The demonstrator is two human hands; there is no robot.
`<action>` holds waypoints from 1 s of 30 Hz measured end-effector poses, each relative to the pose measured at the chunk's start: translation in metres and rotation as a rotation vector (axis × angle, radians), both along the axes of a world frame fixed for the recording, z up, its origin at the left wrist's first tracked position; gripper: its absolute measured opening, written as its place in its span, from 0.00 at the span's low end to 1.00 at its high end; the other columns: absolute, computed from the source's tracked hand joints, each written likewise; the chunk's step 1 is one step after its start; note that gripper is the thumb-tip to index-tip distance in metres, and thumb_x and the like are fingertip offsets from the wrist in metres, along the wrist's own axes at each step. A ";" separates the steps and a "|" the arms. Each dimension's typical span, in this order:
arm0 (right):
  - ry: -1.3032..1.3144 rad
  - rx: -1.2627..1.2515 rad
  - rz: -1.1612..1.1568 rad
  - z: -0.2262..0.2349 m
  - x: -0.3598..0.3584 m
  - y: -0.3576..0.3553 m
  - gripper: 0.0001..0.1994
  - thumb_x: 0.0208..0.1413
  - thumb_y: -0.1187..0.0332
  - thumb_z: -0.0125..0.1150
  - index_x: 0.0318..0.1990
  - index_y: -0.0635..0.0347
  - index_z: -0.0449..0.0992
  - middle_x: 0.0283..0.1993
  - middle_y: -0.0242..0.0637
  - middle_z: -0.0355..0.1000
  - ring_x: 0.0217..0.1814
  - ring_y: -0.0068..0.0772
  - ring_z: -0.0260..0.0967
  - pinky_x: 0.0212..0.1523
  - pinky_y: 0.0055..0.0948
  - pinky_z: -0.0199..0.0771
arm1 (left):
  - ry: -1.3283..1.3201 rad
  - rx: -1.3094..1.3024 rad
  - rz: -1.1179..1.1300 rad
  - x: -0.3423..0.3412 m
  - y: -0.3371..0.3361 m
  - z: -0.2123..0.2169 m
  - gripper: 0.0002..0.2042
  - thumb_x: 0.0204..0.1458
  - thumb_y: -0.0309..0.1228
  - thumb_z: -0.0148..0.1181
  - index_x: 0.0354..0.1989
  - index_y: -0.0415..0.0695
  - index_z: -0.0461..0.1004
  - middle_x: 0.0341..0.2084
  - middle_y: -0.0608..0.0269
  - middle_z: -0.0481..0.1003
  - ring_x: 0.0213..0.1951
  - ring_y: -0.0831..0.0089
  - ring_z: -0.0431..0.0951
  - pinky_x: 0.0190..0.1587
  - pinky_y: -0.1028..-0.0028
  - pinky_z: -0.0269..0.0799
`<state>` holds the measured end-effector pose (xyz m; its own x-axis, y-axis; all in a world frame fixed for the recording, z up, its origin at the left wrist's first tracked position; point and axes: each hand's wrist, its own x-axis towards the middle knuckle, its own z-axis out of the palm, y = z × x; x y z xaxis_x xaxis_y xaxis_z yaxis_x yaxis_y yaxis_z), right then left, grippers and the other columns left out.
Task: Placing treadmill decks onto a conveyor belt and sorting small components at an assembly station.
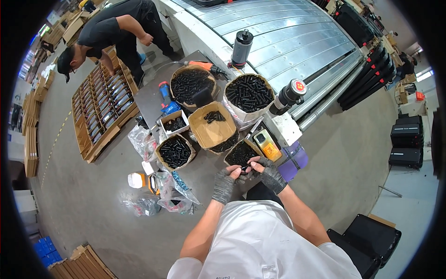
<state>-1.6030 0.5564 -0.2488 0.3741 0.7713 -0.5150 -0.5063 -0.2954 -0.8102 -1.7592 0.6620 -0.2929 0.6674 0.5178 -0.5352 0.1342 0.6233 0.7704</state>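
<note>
My left hand (226, 183) and my right hand (266, 173), both in dark grey fingerless gloves, meet at the near edge of a small cardboard box (226, 160) of tiny black parts. Thumbs and fingertips are pinched close together; what they hold is too small to make out. Just beyond is an open brown carton (214, 137) with a few black bolts (214, 116) in it. A gold phone (266, 145) with an orange label lies right of the small box.
Bags of black bolts (249, 93) and a white box (175, 123) crowd the table. A blue power driver (167, 98) lies left. Metal cylinders (241, 49) stand by a roller conveyor (278, 37). Plastic bags (174, 193) are at left. A person (116, 28) bends over a partitioned crate (86, 149).
</note>
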 end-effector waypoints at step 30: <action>-0.340 -0.042 -0.119 -0.002 -0.012 0.006 0.09 0.59 0.70 0.60 0.44 0.64 0.74 0.35 0.31 0.76 0.39 0.23 0.74 0.42 0.23 0.72 | -0.086 -0.107 0.046 0.008 0.001 0.001 0.13 0.57 0.33 0.62 0.43 0.36 0.78 0.33 0.62 0.80 0.34 0.76 0.77 0.41 0.76 0.73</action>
<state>-1.6146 0.5621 -0.2507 0.6154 0.6926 -0.3763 -0.2432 -0.2873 -0.9265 -1.7512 0.6633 -0.2922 0.6898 0.4922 -0.5309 0.0401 0.7063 0.7068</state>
